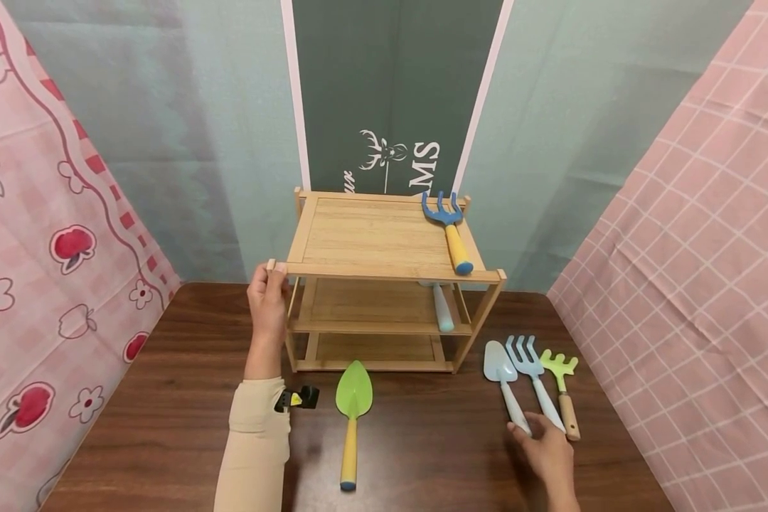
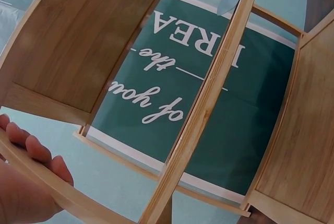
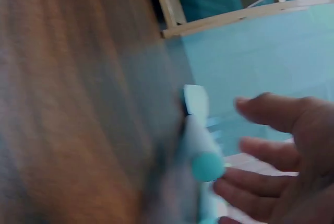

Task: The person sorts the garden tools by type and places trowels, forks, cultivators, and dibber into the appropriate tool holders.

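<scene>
A dark wooden bench [image 1: 422,441] fills the lower frame, hung round with pink and pale blue-green cloth. At centre stands a three-tier bamboo rack [image 1: 377,238]. The left hand [image 1: 267,299] grips its front-left corner post, fingers [image 2: 31,148] curled over the top rail. A blue fork with a yellow handle [image 1: 449,229] lies on the top shelf, upper right of the rack; a pale blue handle [image 1: 443,309] pokes from the middle shelf, its head hidden.

Lower centre lies a green trowel [image 1: 353,419]. At lower right sit a pale blue trowel [image 1: 504,384], a pale blue fork [image 1: 536,384] and a small green rake [image 1: 563,391]. The right hand [image 1: 547,455] lies just below them — fingers spread and relaxed, tips at the trowel's handle end; whether they touch is unclear, since the right wrist view is blurred.
</scene>
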A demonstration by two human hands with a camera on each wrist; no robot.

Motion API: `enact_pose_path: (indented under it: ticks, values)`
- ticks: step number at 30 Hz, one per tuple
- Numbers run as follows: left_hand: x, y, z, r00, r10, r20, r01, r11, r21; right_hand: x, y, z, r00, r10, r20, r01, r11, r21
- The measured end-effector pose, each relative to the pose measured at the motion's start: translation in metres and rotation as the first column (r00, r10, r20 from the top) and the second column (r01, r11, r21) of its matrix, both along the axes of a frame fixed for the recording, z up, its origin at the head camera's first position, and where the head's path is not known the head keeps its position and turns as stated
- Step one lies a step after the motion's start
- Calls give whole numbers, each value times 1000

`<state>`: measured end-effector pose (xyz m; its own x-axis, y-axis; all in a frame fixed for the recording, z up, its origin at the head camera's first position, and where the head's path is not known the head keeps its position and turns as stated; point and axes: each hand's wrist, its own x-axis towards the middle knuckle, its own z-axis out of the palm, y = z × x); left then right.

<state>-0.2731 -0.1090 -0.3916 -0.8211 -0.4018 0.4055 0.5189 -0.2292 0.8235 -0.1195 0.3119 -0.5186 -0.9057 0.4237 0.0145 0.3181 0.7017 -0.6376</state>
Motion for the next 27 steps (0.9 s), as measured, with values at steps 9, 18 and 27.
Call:
enact_pose_path:
  ticks: [9,18,27]
  values:
    - [0,-1,-1,1000,-5,-10,5,1000,1,-9,-10,-18,934,-297,-199,233,928,-289]
    - [4,0,5,1000,-6,-5,6,1000,-5,-16,-14,-30,891,-418,-180,273,807,-524]
    - [8,1,8,1000,4,3,-4,1000,-13,-21,-14,-32,906,-415,-82,336,823,-459]
